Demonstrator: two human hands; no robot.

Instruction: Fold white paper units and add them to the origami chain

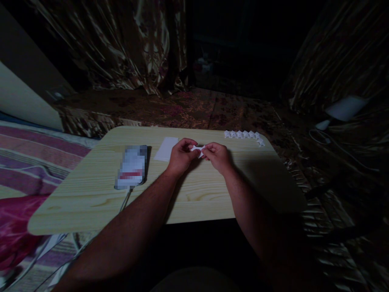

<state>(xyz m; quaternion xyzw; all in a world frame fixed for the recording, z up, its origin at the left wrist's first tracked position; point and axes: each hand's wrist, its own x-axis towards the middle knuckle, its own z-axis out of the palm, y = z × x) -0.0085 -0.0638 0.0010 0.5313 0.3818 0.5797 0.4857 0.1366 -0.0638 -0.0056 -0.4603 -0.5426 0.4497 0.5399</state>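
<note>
Between my two hands, just above the middle of the wooden table, is a small folded piece of white paper [197, 149]. My left hand [183, 154] pinches its left side between thumb and fingers. From the right, my right hand [216, 155] pinches the other side, its fingertips close to those of the left. Part of the folded paper is hidden behind the fingers. A stack of white paper [165, 148] lies just left of my left hand. Several small folded white paper pieces [240, 134] form a row near the table's far right edge.
On the left of the pale wooden table [200, 205] lies a phone [131, 167], its screen blurred, with a white cable [125, 199] running off the front edge. A striped bedspread [36, 152] is at the left. A white lamp [346, 108] stands in the dimness at right.
</note>
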